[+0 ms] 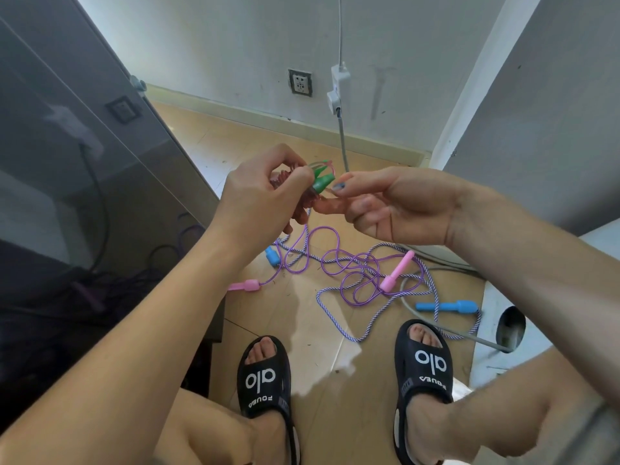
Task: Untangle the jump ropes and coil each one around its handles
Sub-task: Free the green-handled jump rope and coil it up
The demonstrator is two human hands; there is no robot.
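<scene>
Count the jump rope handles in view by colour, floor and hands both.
Pink handles: 2, on the floor
Blue handles: 2, on the floor
Green handles: 2, held together in the left hand, the right hand at their tips
Total: 6

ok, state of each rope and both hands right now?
green-handled rope: coiled red around its handles, held in both hands
left hand: grips the coiled bundle
right hand: pinches the rope end by the green handles
pink-handled rope: on the floor, loose, tangled
blue-handled rope: on the floor, loose, tangled with the pink one
</scene>
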